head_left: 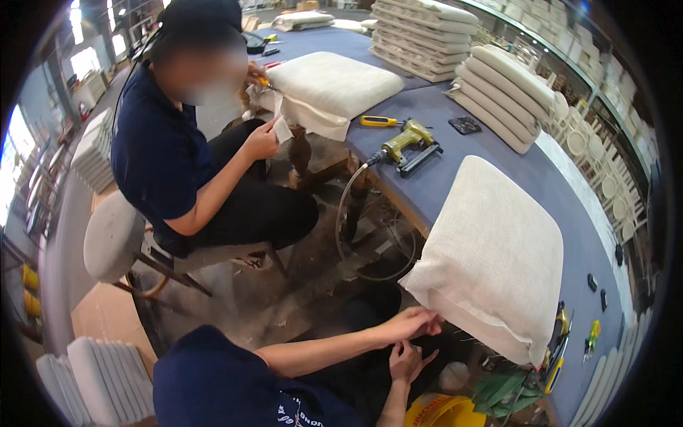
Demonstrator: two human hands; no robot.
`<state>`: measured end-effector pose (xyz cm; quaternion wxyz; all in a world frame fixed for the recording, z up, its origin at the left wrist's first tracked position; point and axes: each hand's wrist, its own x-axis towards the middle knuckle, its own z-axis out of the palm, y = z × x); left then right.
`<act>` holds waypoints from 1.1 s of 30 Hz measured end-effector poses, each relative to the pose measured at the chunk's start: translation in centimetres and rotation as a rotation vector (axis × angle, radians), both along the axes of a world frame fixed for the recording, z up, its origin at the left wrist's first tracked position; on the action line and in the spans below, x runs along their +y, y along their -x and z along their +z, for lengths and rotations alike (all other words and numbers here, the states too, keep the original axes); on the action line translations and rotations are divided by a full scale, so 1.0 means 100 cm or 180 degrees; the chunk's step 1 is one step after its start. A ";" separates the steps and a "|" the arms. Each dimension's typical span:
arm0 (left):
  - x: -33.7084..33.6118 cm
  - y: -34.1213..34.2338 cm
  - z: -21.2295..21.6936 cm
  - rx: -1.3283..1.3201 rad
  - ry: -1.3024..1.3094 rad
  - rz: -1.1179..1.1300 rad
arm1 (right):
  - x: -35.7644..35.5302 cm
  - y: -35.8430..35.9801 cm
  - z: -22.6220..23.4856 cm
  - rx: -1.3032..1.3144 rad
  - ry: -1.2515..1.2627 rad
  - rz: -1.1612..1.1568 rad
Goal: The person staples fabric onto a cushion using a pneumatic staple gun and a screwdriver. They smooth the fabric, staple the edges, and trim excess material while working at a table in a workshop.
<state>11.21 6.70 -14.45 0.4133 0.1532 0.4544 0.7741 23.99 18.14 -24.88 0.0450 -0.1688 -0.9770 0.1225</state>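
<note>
A cream fabric seat cushion [498, 249] lies on the blue-covered table in front of me, its loose lower fabric edge overhanging the near side. My left hand [411, 324] is just below the cushion's near corner, fingers bent and closed; what they hold, if anything, is too small to make out. Just under it, close to the left wrist, my right hand [406, 361] has thumb and forefinger drawn together while another finger points outward. Whatever is pinched there cannot be made out. Above the cushion, a green-gold staple gun [413, 146] with an air hose rests on the table.
A co-worker [167, 149] sits at upper left, hands at another cushion [338, 82]. Cushion stacks [501, 96] stand at the back. A yellow-handled tool [378, 121] and a dark pad [464, 125] lie nearby. A yellow bucket [445, 413] and green cloth [506, 390] are beside me.
</note>
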 end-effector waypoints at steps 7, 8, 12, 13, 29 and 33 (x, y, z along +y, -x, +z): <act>0.009 -0.047 -0.005 0.0427 -0.0294 -0.0585 | 0.009 -0.006 -0.042 -0.0888 -0.1862 -0.0124; 0.007 -0.043 -0.005 0.0487 -0.0336 -0.0547 | 0.008 -0.003 -0.032 -0.0551 -0.0430 -0.0451; -0.017 -0.010 -0.006 0.0399 0.0028 -0.0592 | 0.002 -0.001 -0.003 0.0056 -0.0372 0.0060; -0.017 -0.006 -0.009 0.0450 0.0169 -0.0403 | 0.001 0.000 0.003 -0.0143 -0.0283 -0.0003; 0.006 -0.004 0.110 0.1596 -0.0589 -0.0749 | 0.009 -0.006 -0.011 0.1314 -0.0104 0.0288; 0.002 -0.005 0.153 0.1929 -0.1003 -0.0705 | 0.006 -0.004 -0.011 0.1297 -0.0119 0.0098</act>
